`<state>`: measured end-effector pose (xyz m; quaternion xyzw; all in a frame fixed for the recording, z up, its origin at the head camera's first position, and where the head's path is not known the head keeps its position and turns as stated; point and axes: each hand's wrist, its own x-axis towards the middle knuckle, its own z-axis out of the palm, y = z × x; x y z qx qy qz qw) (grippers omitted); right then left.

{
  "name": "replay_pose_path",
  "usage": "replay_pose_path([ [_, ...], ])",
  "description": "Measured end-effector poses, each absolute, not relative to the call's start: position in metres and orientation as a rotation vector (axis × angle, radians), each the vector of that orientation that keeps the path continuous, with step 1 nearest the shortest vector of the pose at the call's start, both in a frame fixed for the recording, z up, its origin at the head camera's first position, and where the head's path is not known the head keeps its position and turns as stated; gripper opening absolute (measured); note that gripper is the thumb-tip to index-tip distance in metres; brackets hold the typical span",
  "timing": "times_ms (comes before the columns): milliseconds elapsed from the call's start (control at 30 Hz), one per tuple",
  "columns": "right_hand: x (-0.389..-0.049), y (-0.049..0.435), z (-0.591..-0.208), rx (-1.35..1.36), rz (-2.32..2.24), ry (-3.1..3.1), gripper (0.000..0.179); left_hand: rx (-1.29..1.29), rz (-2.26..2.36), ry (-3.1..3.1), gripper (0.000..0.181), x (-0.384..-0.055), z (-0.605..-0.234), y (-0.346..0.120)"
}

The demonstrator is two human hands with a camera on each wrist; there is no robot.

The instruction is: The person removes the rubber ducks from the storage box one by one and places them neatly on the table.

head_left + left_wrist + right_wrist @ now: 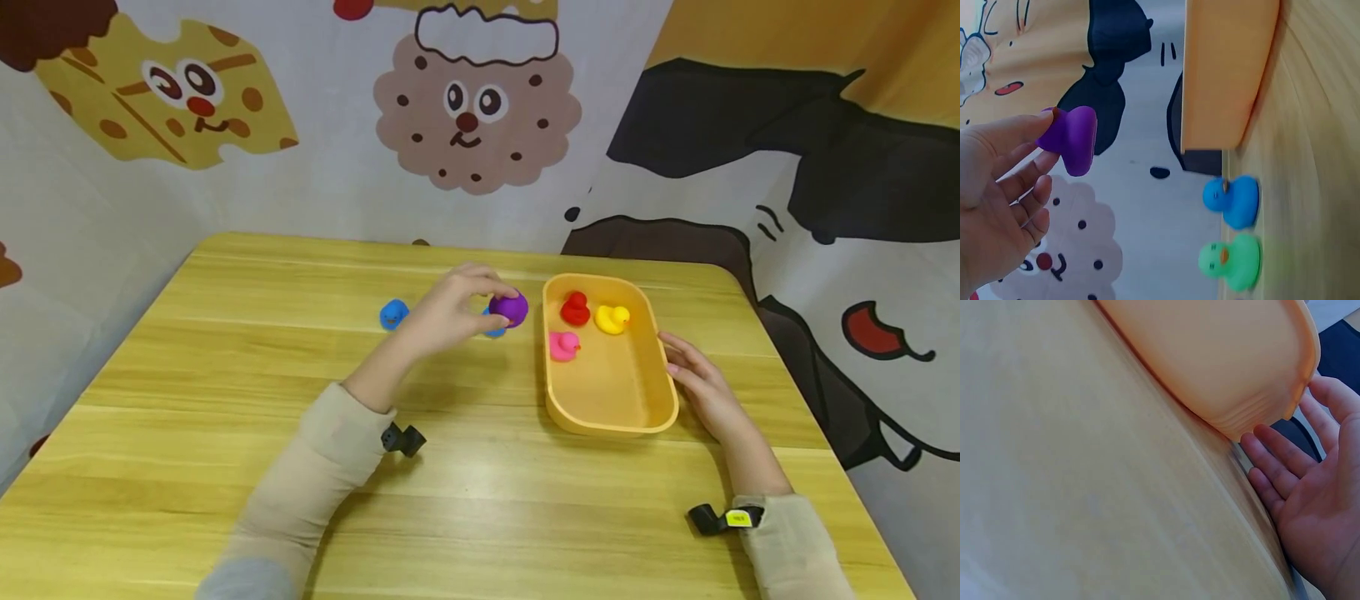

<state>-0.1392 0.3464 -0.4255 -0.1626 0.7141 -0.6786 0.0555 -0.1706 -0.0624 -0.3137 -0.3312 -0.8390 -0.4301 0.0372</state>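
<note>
Left hand (1000,194), thumb and fingertips pinching 1 purple toy (1079,140), well apart from wooden table (1316,200). On table, side by side: 1 blue duck (1242,201), 1 green duck (1241,262). Also: 1 orange container (1229,69), outer wall showing; 1 cartoon-printed backdrop (1147,244).

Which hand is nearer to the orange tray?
Right. The right hand touches the tray at its outer right side; the left hand, pinching the purple duck, is apart, off the tray's left side.

I note a tub (611,400) on the table (480,517), toward its far right corner. Inside, two ducks (612,320) sit at the far end, a third duck (564,346) before them beside the left wall. Further ducks (393,315) stand left of the tub.
</note>
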Motion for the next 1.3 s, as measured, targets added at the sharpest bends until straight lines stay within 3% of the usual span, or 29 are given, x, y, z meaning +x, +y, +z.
replay_pose_path([
  [1300,-0.139,0.346,-0.425,-0.51,-2.072,2.153,0.047,-0.681,-1.255,-2.687,0.031,-0.171,-0.334,-0.19],
])
